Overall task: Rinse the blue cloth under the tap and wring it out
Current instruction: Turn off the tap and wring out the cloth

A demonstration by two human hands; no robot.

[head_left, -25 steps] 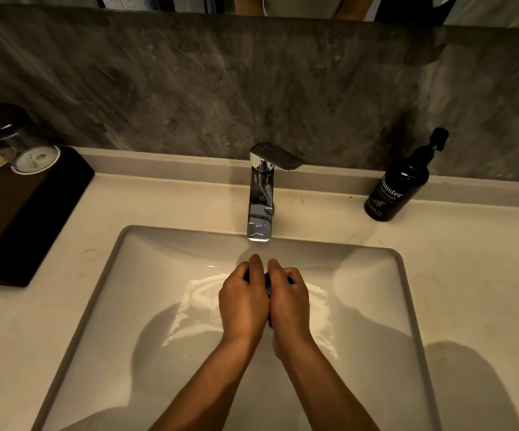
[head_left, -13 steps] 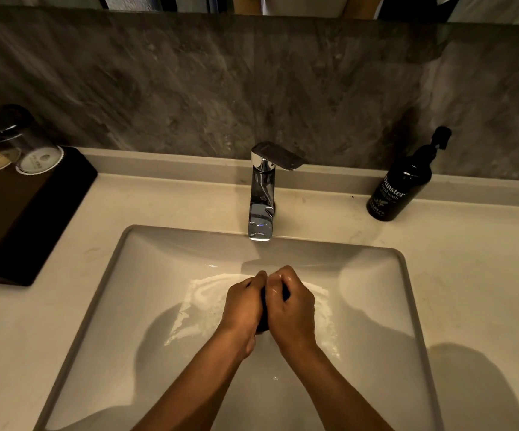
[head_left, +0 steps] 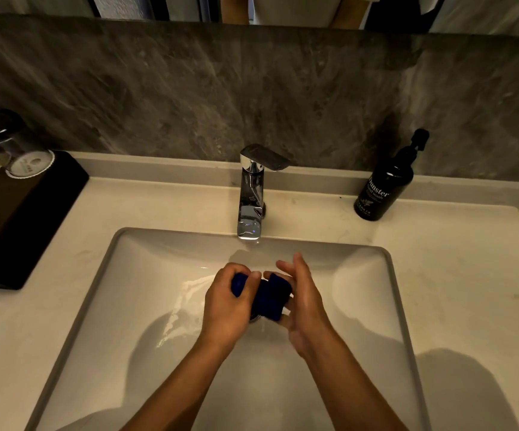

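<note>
The blue cloth (head_left: 267,295) is bunched into a dark roll over the middle of the white sink (head_left: 146,275), a little in front of the chrome tap (head_left: 252,194). My left hand (head_left: 225,309) grips the cloth's left end with curled fingers. My right hand (head_left: 306,306) lies against the right end with its fingers spread and mostly straight, some of them under the cloth. Water glistens on the basin floor to the left of the hands and trickles below the cloth.
A black hand-wash pump bottle (head_left: 382,188) stands on the counter at the back right. On the left a black tray (head_left: 18,219) carries upturned glasses (head_left: 12,150). A grey stone backsplash rises behind the tap.
Both hands were clasped tight round the cloth, squeezing it. Now they have drawn apart, my right hand has opened its fingers, and more of the blue cloth shows.
</note>
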